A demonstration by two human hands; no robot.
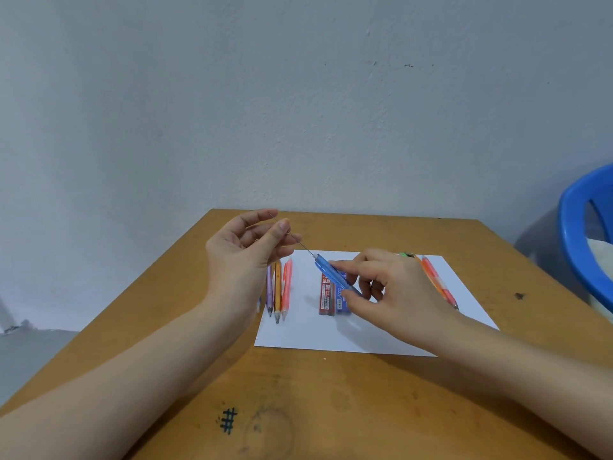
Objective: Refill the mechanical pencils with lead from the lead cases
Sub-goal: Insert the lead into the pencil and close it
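Note:
My right hand (388, 287) grips a blue mechanical pencil (331, 272), tilted with its open end up and to the left. My left hand (245, 250) pinches a thin lead (300, 242) between thumb and fingers; the lead's lower tip meets the pencil's open end. Under both hands lies a white sheet of paper (308, 330). On it lie a red lead case (326, 295) and a blue lead case (341, 303) side by side. Purple, orange and pink pencils (278, 290) lie in a row at the sheet's left. An orange pencil (438, 282) lies at the right.
The wooden table (331, 400) carries a drawn hash mark (229, 421) near me. A blue plastic chair (583, 234) stands to the right of the table. A pale wall rises behind the table's far edge.

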